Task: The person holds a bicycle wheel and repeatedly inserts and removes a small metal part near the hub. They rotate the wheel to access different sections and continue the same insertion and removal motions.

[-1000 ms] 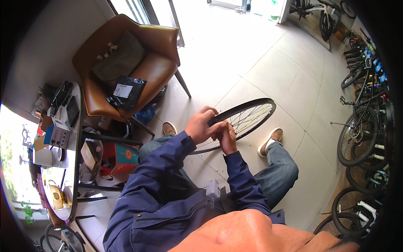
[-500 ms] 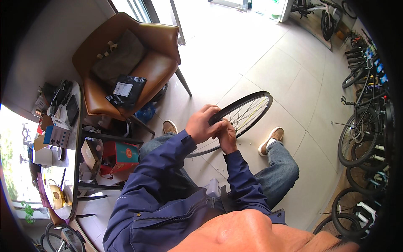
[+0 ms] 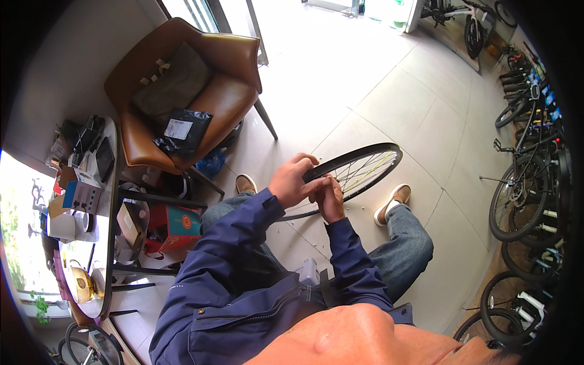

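Observation:
A bicycle wheel (image 3: 369, 150) with a black rim and thin spokes is held up at a slant between my knees, its far side reaching to the right. No tyre can be made out on it. My left hand (image 3: 294, 181) is closed round the near left part of the rim, fingers over the top and thumb toward the other hand. Pressed up against that thumb, my right hand (image 3: 330, 201) has its fingers curled together at the inner side of the rim. Whatever those fingers pinch is hidden by the hands.
Small pale bits lie on the tiled floor (image 3: 420, 176) below the wheel. At left stand a brown armchair (image 3: 234, 100) with a black package (image 3: 182, 135), and a table (image 3: 111, 243) with boxes. A row of bicycles (image 3: 520, 198) lines the right side.
The wheel has tilted: its far end dropped a little and swung slightly right. Both hands stay at nearly the same place on the rim.

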Demonstrator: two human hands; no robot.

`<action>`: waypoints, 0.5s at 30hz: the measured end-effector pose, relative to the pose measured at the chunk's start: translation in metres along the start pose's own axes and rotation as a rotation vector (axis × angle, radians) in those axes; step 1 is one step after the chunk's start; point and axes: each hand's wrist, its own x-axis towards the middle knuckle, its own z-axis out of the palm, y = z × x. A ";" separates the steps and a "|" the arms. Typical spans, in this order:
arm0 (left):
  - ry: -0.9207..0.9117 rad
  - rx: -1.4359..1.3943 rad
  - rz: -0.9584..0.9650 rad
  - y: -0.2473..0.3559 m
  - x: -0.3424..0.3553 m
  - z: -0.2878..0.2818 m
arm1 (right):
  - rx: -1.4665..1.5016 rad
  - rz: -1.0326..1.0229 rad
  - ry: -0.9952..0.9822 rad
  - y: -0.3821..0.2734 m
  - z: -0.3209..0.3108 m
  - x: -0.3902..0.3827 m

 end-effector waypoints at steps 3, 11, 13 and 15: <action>0.007 0.011 0.024 0.001 0.000 0.001 | -0.111 -0.049 0.001 0.000 0.004 0.000; 0.060 -0.032 -0.069 0.006 0.000 0.001 | -0.131 -0.113 -0.049 0.002 0.007 0.000; 0.069 -0.047 -0.035 0.005 0.000 0.001 | -0.140 -0.052 0.010 0.004 0.005 -0.001; 0.059 -0.039 0.011 0.004 0.000 0.002 | -0.139 -0.065 -0.021 0.003 0.003 0.001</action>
